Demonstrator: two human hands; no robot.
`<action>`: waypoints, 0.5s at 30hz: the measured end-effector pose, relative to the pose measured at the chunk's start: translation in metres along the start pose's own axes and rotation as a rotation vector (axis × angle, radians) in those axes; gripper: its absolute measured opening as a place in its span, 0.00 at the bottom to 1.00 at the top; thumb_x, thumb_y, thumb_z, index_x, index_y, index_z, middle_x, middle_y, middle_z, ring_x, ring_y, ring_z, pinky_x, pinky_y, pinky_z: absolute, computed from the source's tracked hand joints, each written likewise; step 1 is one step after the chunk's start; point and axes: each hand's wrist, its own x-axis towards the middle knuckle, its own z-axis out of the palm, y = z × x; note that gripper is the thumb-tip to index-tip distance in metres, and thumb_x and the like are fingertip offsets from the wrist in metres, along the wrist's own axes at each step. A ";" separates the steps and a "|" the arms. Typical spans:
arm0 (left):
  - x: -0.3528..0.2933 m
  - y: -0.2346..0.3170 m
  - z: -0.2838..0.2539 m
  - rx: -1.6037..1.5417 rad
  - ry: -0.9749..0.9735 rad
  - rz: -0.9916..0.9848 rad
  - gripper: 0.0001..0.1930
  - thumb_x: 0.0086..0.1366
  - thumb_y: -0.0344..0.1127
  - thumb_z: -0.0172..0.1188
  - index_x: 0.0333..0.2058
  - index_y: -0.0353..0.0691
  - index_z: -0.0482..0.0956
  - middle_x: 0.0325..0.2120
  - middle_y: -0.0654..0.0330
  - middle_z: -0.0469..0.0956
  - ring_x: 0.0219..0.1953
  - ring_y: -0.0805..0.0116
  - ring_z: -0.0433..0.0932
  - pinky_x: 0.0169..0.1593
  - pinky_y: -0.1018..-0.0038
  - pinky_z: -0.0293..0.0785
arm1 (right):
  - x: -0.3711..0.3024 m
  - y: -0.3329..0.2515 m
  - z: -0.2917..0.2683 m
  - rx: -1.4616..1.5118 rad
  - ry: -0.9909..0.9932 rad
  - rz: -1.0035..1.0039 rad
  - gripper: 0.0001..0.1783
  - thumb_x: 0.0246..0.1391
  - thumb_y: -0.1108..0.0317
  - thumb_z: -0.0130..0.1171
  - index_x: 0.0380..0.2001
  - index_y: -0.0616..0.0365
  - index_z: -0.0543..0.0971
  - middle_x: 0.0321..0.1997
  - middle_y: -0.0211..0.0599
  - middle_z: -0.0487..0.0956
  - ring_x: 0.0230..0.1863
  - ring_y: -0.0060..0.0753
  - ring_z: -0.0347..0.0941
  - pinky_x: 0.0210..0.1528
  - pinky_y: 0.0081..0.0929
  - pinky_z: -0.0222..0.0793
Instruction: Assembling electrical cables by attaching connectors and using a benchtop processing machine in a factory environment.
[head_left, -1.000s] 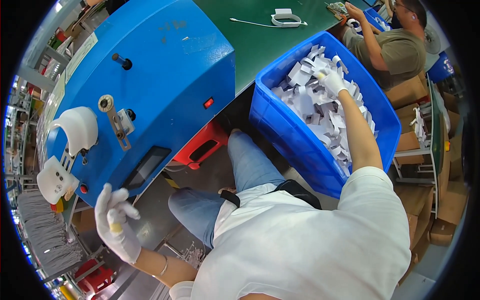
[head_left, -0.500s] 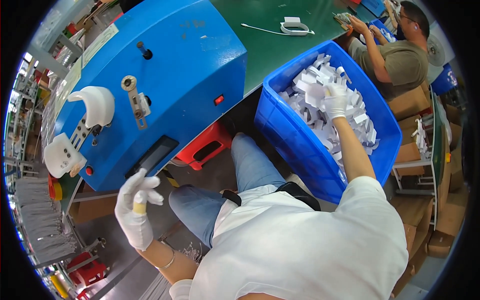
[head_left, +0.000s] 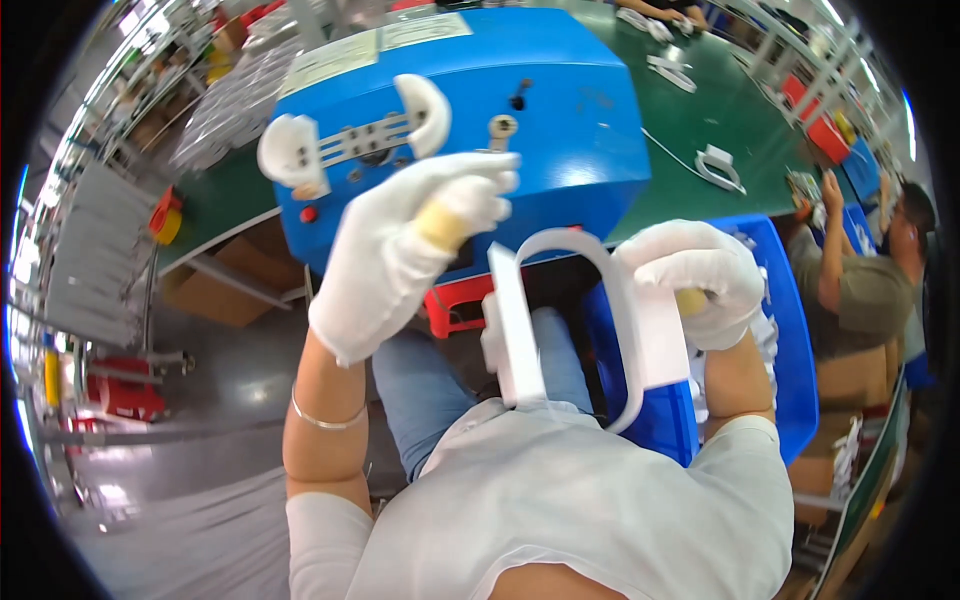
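A white curved band (head_left: 629,330) with flat rectangular panels at its ends hangs in front of my body. My gloved right hand (head_left: 700,275) is closed on its right-hand panel, and the band's other end is unsupported. To the left, my gloved left hand (head_left: 400,250) is raised in front of the blue machine (head_left: 560,110), its fingers loosely bent, with nothing visible in them. A yellow wrap shows on that hand's thumb. On the machine are two white curved pads (head_left: 427,115) joined by a slotted metal bar (head_left: 365,140).
A blue bin (head_left: 790,370) of white pieces stands at my right, partly behind my forearm. A red stool (head_left: 455,310) is under the green table (head_left: 690,130). A white looped piece with a cord (head_left: 718,167) lies on the table. A co-worker (head_left: 870,270) sits at the right.
My right hand has come up out of the bin with the white curved band. My left hand has risen and moved right. The view has turned, so the machine appears farther right.
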 end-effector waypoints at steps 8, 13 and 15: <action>-0.021 0.022 -0.027 0.071 0.433 0.307 0.12 0.59 0.22 0.57 0.43 0.32 0.78 0.37 0.59 0.78 0.25 0.81 0.73 0.27 0.84 0.71 | 0.094 -0.003 0.035 0.307 0.341 -0.100 0.13 0.55 0.75 0.52 0.43 0.68 0.74 0.46 0.45 0.77 0.44 0.34 0.76 0.49 0.28 0.70; -0.004 0.024 -0.043 0.365 0.936 0.270 0.08 0.61 0.25 0.57 0.39 0.33 0.79 0.23 0.65 0.78 0.20 0.84 0.71 0.23 0.86 0.67 | 0.126 0.035 0.067 0.104 0.398 -0.069 0.18 0.60 0.62 0.51 0.46 0.66 0.75 0.47 0.40 0.77 0.45 0.29 0.74 0.52 0.26 0.68; -0.002 0.008 -0.058 0.616 0.953 0.249 0.08 0.61 0.25 0.57 0.38 0.34 0.80 0.22 0.65 0.78 0.20 0.84 0.70 0.23 0.85 0.66 | 0.133 0.032 0.082 0.087 0.391 0.083 0.18 0.60 0.63 0.53 0.47 0.65 0.75 0.47 0.37 0.77 0.47 0.26 0.72 0.53 0.23 0.66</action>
